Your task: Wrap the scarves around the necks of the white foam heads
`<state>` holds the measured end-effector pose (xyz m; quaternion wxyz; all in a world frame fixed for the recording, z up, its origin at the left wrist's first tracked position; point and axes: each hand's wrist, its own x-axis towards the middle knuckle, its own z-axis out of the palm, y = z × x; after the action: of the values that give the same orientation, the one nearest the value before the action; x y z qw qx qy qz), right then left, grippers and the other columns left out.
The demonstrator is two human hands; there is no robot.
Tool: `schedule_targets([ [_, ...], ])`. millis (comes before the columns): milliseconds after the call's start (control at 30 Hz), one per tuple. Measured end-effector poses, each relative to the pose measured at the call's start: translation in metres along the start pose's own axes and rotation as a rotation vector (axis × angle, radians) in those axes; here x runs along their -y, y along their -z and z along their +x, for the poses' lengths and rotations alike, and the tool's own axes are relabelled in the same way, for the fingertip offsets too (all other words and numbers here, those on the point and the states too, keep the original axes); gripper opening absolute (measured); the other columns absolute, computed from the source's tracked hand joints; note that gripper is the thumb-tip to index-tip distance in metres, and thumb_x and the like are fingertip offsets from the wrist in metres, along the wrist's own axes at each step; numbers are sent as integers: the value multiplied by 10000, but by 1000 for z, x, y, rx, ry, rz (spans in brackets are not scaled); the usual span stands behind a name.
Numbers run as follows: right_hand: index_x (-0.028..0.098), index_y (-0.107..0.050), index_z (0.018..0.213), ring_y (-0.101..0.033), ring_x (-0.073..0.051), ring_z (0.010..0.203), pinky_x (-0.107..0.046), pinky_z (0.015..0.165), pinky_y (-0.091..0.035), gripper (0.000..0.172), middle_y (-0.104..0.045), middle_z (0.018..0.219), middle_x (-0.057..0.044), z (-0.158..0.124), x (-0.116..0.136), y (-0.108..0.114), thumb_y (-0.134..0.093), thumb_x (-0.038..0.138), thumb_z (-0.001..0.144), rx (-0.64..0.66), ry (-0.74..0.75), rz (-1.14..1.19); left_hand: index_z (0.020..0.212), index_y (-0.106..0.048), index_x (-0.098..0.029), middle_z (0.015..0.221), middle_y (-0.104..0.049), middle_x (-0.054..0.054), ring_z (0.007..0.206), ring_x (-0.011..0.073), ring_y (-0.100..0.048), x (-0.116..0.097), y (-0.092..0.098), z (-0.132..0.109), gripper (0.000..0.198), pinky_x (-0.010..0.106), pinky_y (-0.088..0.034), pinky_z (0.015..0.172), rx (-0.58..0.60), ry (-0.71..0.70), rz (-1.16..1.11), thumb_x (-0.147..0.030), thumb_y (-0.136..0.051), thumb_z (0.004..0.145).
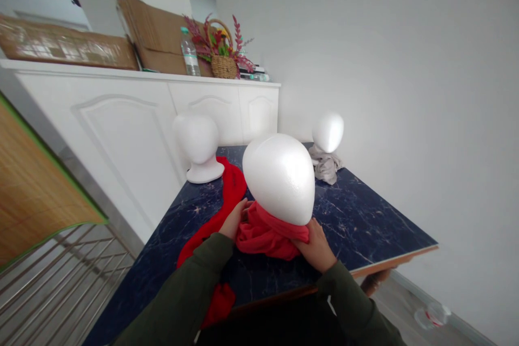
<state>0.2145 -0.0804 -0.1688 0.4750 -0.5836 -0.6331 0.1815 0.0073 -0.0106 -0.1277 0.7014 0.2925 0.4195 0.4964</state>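
Note:
A white foam mannequin head (279, 175) stands near me on the dark blue marble table (365, 216), with a red scarf (263, 232) wrapped round its neck. My left hand (234, 220) rests on the scarf at the head's left side, fingers pressed into the cloth. My right hand (317, 248) grips the scarf's folds at the head's right side, under the chin. The scarf's long end trails back left across the table and off the near edge.
A second foam head (198, 143) stands at the table's far left. A third foam head (327, 132) wears a grey scarf (325, 166) at the far right. Behind is a white cabinet (133, 119) with cardboard, a water bottle (190, 53) and a flower basket (222, 48). A metal railing (60, 275) is left.

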Motion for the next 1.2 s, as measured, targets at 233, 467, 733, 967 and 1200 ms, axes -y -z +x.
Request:
schedule_targets([
  [233, 211, -449, 1156, -526, -237, 962, -421, 866, -371, 611, -561, 1089, -74, 5, 2, 3, -661, 328, 595, -62, -206, 527, 1137, -502, -171, 1149, -557, 69, 1090, 227, -482, 12, -12, -15, 455, 367, -346, 951, 287, -49, 101, -416, -471, 754],
  [467, 179, -493, 1077, -584, -203, 821, -353, 727, -462, 525, -623, 953, -67, 27, -17, 24, -661, 182, 579, -68, -267, 1032, 1236, -372, -199, 1327, -366, 90, 1224, 262, -309, 17, -4, -3, 604, 421, -242, 988, 435, -98, 236, -438, -519, 701],
  [733, 142, -549, 864, -587, -176, 672, -303, 626, -485, 319, -633, 789, -60, 119, -113, 91, -573, 279, 578, -665, -334, 547, 1210, -393, -235, 1307, -379, 113, 1181, 250, -367, 13, -2, -10, 536, 409, -258, 954, 380, -27, 346, -472, -461, 735],
  [967, 76, -496, 1001, -556, -247, 775, -338, 652, -451, 552, -595, 914, -174, 163, -150, 117, -575, 412, 570, -836, -511, 135, 1162, -427, -231, 1271, -410, 112, 1134, 251, -410, 15, -2, -6, 540, 390, -295, 926, 357, 2, 367, -477, -508, 689],
  [1200, 80, -517, 1007, -520, -326, 910, -405, 766, -399, 588, -550, 983, -230, 172, -145, 105, -565, 459, 561, -743, -592, -177, 1154, -409, -229, 1242, -427, 110, 1073, 242, -447, 19, 2, 4, 581, 372, -316, 891, 368, 20, 409, -498, -530, 654],
])
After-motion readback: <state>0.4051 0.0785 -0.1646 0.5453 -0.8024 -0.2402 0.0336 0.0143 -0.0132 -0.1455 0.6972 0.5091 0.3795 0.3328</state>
